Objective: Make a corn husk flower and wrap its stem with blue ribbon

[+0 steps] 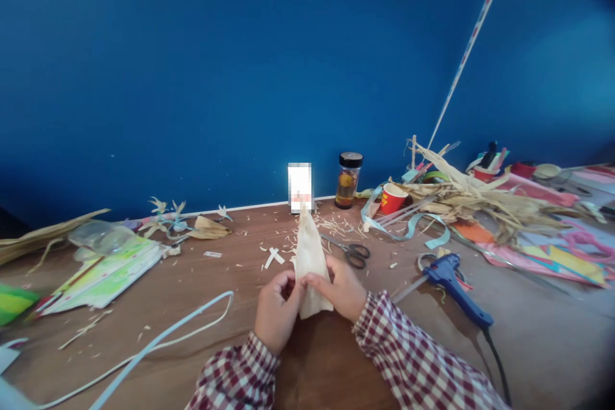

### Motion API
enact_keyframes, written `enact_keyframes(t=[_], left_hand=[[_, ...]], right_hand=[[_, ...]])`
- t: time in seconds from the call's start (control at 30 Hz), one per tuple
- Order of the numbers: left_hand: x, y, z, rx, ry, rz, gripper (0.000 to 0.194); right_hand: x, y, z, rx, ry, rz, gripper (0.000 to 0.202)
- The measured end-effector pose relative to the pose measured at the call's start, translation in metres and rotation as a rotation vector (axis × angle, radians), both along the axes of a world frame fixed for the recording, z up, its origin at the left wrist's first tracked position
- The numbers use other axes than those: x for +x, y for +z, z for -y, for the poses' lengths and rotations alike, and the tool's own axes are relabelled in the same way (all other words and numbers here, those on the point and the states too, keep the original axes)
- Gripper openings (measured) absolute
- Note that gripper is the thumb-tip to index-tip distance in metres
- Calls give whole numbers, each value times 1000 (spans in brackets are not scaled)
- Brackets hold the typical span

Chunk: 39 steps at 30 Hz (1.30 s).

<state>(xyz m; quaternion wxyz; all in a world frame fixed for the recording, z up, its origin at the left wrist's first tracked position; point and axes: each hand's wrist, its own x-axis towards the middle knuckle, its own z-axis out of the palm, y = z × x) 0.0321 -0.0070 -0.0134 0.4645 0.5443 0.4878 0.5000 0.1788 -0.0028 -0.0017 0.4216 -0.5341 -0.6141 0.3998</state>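
A pale, dry corn husk (311,250), wide at the near end and tapering to a point away from me, is held upright-ish over the table. My left hand (278,309) pinches its left edge near the bottom. Opposite, my right hand (342,288) grips the right side, its thumb lying across the husk's front and its other fingers mostly behind. Just beyond my right hand lies a pair of dark-handled scissors (356,254), the blades partly hidden by the husk. Small white cut strips (274,257) and thin shavings are scattered around.
A blue glue gun (456,288) with a cord lies at right. Behind stand a lidded jar (348,180) and a red paper cup (393,198), beside piled dry husks (475,195). Painted paper (108,272) and a light-blue strip (168,333) lie left. A blue wall (216,77) closes the back.
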Motion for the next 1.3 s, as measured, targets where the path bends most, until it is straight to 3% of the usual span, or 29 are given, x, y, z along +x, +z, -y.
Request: enact_keyframes(t=[0.2, 0.33, 0.47, 0.67, 0.83, 0.93, 1.07, 1.3], left_hand=[[6, 0, 5, -105, 28, 37, 26], [6, 2, 5, -135, 56, -13, 29], [4, -1, 4, -94, 68, 2, 28], [-5, -1, -3, -37, 224, 136, 27], [-2, 2, 0, -61, 26, 178, 33], [0, -1, 3, 11, 64, 17, 30], [-1, 0, 5, 98, 62, -167, 28], [0, 0, 6, 1, 185, -67, 27]], right_hand=[[1, -2, 0, 57, -55, 36, 30], [2, -1, 0, 137, -125, 173, 34], [4, 0, 0, 241, -193, 267, 31], [16, 0, -6, 323, -312, 305, 30], [2, -1, 5, 351, -207, 336, 28], [-11, -3, 14, 341, -124, 366, 28], [-17, -5, 16, 320, -143, 368, 32], [-8, -3, 8, 315, -189, 301, 32]])
